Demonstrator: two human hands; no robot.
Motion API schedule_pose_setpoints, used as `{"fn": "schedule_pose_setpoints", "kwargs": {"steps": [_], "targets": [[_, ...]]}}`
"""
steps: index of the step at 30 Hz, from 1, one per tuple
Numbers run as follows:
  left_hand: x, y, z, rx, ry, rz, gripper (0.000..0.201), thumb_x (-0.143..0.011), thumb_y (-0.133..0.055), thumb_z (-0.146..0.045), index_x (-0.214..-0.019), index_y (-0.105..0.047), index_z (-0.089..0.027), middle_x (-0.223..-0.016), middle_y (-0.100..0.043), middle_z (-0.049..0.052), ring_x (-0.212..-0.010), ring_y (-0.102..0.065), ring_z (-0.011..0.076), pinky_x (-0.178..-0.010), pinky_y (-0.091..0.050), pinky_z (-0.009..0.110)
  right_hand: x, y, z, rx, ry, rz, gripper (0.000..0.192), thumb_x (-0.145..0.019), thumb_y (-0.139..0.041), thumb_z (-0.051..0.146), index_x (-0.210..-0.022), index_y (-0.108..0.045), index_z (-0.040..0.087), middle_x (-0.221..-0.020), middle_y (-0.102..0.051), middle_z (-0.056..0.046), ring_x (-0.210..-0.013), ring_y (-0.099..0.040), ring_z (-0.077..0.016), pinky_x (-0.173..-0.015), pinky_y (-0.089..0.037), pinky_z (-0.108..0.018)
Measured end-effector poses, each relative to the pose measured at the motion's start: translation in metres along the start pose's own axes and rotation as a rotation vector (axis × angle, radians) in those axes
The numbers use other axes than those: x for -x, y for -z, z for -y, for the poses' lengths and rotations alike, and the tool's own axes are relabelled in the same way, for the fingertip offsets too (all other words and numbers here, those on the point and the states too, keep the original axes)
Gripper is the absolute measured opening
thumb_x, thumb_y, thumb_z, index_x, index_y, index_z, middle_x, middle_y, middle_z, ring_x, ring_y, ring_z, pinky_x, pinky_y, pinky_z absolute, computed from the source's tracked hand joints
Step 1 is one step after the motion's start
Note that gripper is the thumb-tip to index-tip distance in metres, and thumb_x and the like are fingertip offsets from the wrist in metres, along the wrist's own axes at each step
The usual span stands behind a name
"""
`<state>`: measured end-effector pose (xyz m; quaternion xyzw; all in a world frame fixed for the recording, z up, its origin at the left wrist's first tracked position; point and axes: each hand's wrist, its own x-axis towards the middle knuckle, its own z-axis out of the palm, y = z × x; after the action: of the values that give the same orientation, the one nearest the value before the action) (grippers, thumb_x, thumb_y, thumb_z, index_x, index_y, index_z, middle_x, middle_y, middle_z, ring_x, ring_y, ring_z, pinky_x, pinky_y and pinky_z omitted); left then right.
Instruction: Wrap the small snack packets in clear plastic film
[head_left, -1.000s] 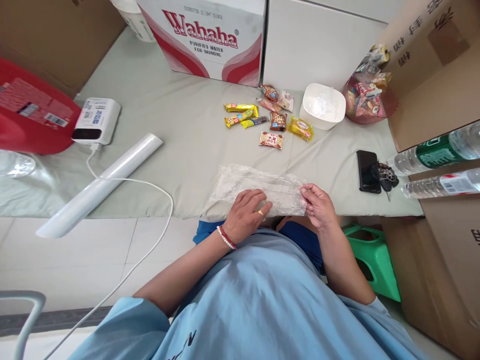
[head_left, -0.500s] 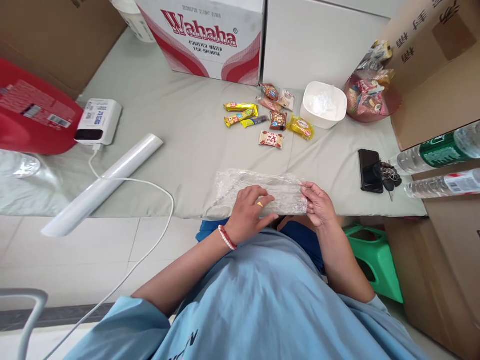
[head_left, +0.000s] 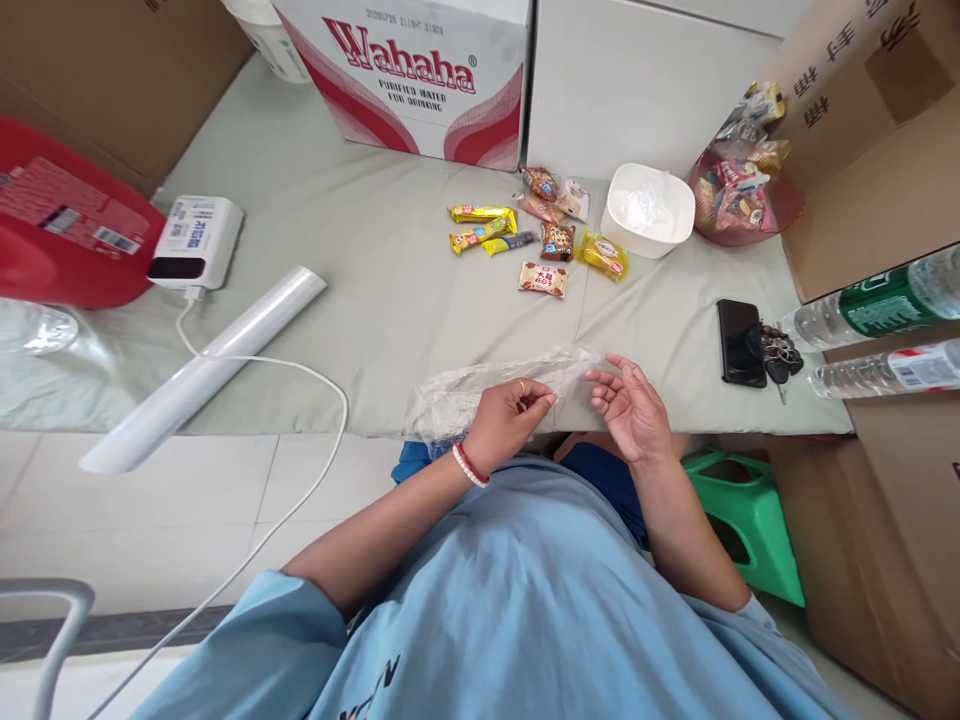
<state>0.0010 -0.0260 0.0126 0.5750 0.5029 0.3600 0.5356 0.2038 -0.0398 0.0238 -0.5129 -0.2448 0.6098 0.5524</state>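
A crinkled transparent plastic bag (head_left: 457, 395) lies along the front edge of the cloth-covered table, one corner drooping over it. My left hand (head_left: 504, 420) is closed on the bag, thumb and fingertips pinched together near its right end. Just beyond that end, my right hand (head_left: 631, 410) is open, palm turned up and fingers apart; its fingertips are close to the film, and whether they touch it I cannot tell. Past the bag lie several wrapped snacks, among them a cream-coloured packet (head_left: 542, 280), a yellow packet (head_left: 603, 256) and a yellow stick pack (head_left: 481, 236).
A white plastic tub (head_left: 649, 240) holds crumpled film, beside a pink bowl (head_left: 784, 215) of snacks. On the right are a phone (head_left: 741, 342), keys (head_left: 781, 352) and bottles (head_left: 877, 305). Leftward, a white cable (head_left: 315, 372) crosses a plastic roll (head_left: 202, 370). A Wahaba carton (head_left: 420, 110) stands behind.
My right hand has let go of the bag's right end and opened. My left hand has turned and pinched the bag, which has shifted slightly left and bunched up.
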Motion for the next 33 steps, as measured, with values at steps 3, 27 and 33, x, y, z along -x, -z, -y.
{"fn": "schedule_pose_setpoints", "kwargs": {"steps": [3, 27, 33], "targets": [[-0.002, 0.0, -0.004, 0.096, 0.096, -0.05, 0.026, -0.085, -0.071, -0.043, -0.084, -0.076, -0.017, -0.072, -0.072, 0.002, -0.063, -0.06, 0.0141, -0.061, -0.046, 0.027, 0.011, -0.007, -0.008, 0.087, 0.092, -0.038, 0.036, -0.082, -0.079, 0.053, -0.099, -0.062, 0.026, -0.09, -0.07, 0.0, -0.069, -0.059, -0.0103, -0.063, -0.053, -0.022], [-0.003, 0.01, -0.027, 0.121, 0.006, 0.045, 0.028, -0.081, -0.076, -0.046, -0.08, -0.07, -0.019, -0.076, -0.068, 0.001, -0.068, -0.056, 0.0136, -0.066, -0.044, 0.028, 0.009, -0.026, -0.01, 0.332, 0.102, 0.132, 0.029, -0.077, -0.084, 0.05, -0.079, -0.074, 0.023, -0.071, -0.062, 0.001, -0.069, -0.052, -0.0135, -0.069, -0.046, -0.027], [-0.008, 0.024, -0.022, 0.424, 0.088, 0.023, 0.035, -0.076, -0.082, -0.048, -0.079, -0.064, -0.018, -0.07, -0.06, -0.002, -0.065, -0.05, 0.0098, -0.064, -0.043, 0.025, 0.006, -0.024, -0.003, 0.286, 0.071, 0.197, 0.029, -0.078, -0.083, 0.049, -0.079, -0.071, 0.023, -0.074, -0.06, 0.001, -0.069, -0.051, -0.0125, -0.068, -0.047, -0.026]]}}
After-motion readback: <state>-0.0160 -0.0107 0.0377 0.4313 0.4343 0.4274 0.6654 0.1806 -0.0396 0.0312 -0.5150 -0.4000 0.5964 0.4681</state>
